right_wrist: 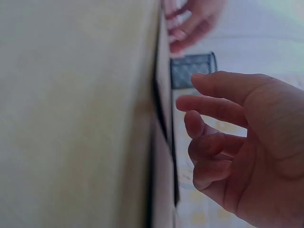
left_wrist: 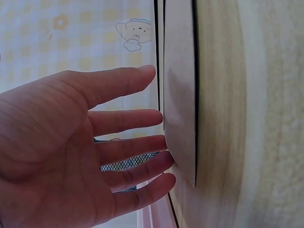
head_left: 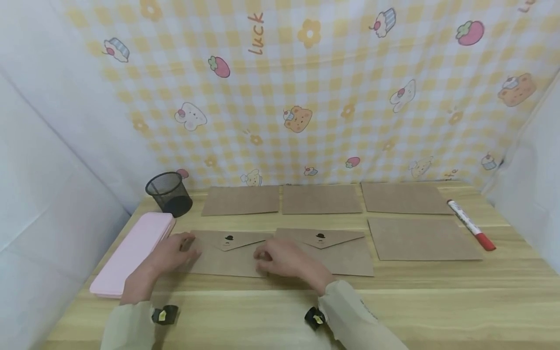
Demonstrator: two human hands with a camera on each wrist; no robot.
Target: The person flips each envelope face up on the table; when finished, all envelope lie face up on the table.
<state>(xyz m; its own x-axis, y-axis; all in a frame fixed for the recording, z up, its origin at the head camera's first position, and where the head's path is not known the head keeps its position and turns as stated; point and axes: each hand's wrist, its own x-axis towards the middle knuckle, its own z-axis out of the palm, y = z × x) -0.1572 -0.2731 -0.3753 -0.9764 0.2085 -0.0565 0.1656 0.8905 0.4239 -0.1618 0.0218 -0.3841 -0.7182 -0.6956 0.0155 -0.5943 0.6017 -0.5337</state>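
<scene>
Two brown paper envelopes with pointed flaps and a small hat print lie flat in the front row: a left one [head_left: 227, 260] and a right one [head_left: 345, 260]. At the left envelope's left edge is my left hand [head_left: 172, 253]; its fingers reach out nearly straight in the left wrist view, fingertips [left_wrist: 164, 183] close by the paper. My right hand [head_left: 280, 257] hovers over where the two envelopes meet and hides part of both. In the right wrist view its fingers [right_wrist: 209, 145] bend loosely, with nothing between them and the thumb.
Three plain brown envelopes line the back, left [head_left: 240, 200], middle [head_left: 321, 199] and right [head_left: 404, 198]. Another plain one [head_left: 424, 239] lies front right, near a red-capped marker [head_left: 468, 221]. A pink case [head_left: 133, 255] and black mesh pen cup [head_left: 168, 194] stand left.
</scene>
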